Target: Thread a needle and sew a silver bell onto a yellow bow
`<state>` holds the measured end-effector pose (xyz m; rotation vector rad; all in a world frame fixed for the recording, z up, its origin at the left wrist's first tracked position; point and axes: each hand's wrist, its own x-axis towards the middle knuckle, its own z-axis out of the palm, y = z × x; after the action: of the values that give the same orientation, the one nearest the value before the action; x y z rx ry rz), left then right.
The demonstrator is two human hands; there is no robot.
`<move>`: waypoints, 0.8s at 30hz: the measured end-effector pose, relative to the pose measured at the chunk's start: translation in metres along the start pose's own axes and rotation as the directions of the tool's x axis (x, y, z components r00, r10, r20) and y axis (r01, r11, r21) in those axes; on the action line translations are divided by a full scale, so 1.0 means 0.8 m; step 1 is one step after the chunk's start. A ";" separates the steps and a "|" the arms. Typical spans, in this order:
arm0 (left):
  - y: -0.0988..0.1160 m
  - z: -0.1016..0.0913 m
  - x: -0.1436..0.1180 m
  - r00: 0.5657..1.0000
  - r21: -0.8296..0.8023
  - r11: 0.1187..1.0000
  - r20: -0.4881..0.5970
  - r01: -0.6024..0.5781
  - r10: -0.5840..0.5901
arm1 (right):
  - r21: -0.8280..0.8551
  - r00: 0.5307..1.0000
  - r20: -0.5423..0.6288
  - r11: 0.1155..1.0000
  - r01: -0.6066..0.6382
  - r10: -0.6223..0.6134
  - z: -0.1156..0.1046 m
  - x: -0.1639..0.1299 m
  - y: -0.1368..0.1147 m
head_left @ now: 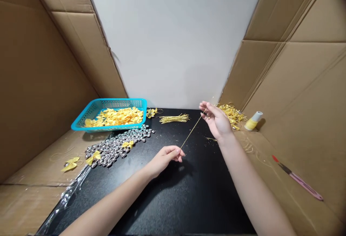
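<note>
Holds a gold cord (pixel 191 132) straight, pinched nearer in the left hand (pixel 168 157), farther out in the right hand (pixel 218 122). Slants away and rightward between them.

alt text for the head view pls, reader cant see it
A person's left hand and right hand hold a gold strand straight over a black tabletop, near a bundle of similar strands. At left, a blue basket of yellow pieces stands beyond silver beads; at right are a gold pile, a spool and a pink-handled tool.
</note>
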<state>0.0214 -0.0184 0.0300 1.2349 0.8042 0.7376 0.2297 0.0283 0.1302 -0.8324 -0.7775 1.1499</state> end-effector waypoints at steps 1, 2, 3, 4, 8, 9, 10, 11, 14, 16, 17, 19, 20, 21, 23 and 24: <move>-0.002 -0.001 -0.001 1.000 0.001 1.000 -0.002 0.003 -0.003 | 0.008 1.000 -0.005 1.000 -0.005 0.005 -0.003 0.001 0.000; -0.003 -0.001 -0.001 1.000 0.001 1.000 -0.002 0.003 -0.003 | 0.015 1.000 -0.010 1.000 -0.007 0.007 -0.006 0.002 0.000; -0.004 -0.001 -0.001 1.000 0.000 1.000 0.000 0.001 -0.001 | 0.020 1.000 -0.014 1.000 -0.007 0.008 -0.009 0.003 0.001; -0.004 -0.001 -0.001 1.000 -0.002 1.000 0.005 0.001 -0.001 | 0.026 1.000 -0.019 1.000 -0.007 0.007 -0.012 0.003 0.001; -0.006 -0.001 -0.001 1.000 -0.022 1.000 0.024 0.015 -0.014 | 0.046 0.999 -0.031 0.999 -0.005 0.007 -0.022 0.005 0.003; -0.006 0.000 -0.001 1.000 -0.023 1.000 0.022 0.014 -0.013 | 0.053 0.999 -0.034 0.999 -0.013 0.015 -0.023 0.005 0.004; -0.006 0.001 -0.002 1.000 -0.019 1.000 0.018 0.008 -0.008 | 0.063 0.999 -0.037 0.998 -0.027 0.029 -0.024 0.005 0.003; -0.005 0.002 -0.002 1.000 -0.010 1.000 0.012 -0.001 0.001 | 0.077 0.998 -0.041 0.996 -0.046 0.049 -0.024 0.006 0.003; -0.004 0.007 -0.002 0.999 0.033 0.998 -0.016 -0.048 0.049 | 0.135 0.991 -0.069 0.985 -0.108 0.118 -0.024 0.006 -0.001; -0.004 0.011 -0.001 0.993 0.055 0.995 -0.076 -0.083 0.087 | 0.169 0.983 -0.078 0.974 -0.150 0.165 -0.024 0.006 -0.004; -0.005 0.013 0.000 0.989 0.063 0.993 -0.110 -0.096 0.103 | 0.177 0.980 -0.070 0.969 -0.174 0.189 -0.024 0.006 -0.005; -0.007 0.015 0.003 0.983 0.080 0.991 -0.143 -0.107 0.117 | 0.173 0.973 -0.030 0.960 -0.222 0.230 -0.026 0.006 -0.007; -0.008 0.016 0.004 0.984 0.089 0.991 -0.138 -0.104 0.116 | 0.164 0.970 -0.008 0.957 -0.238 0.243 -0.027 0.005 -0.007; -0.009 0.016 0.004 0.985 0.101 0.990 -0.129 -0.098 0.111 | 0.154 0.968 0.010 0.956 -0.249 0.251 -0.027 0.004 -0.007; -0.011 0.016 0.006 0.985 0.139 0.987 -0.135 -0.085 0.104 | 0.135 0.966 0.038 0.957 -0.258 0.256 -0.026 0.002 -0.006; -0.011 0.016 0.007 0.983 0.166 0.983 -0.151 -0.079 0.105 | 0.127 0.965 0.049 0.957 -0.261 0.256 -0.025 0.001 -0.006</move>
<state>0.0355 -0.0214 0.0222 1.3761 0.9568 0.8693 0.2494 0.0255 0.1245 -0.8221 -0.6226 1.4354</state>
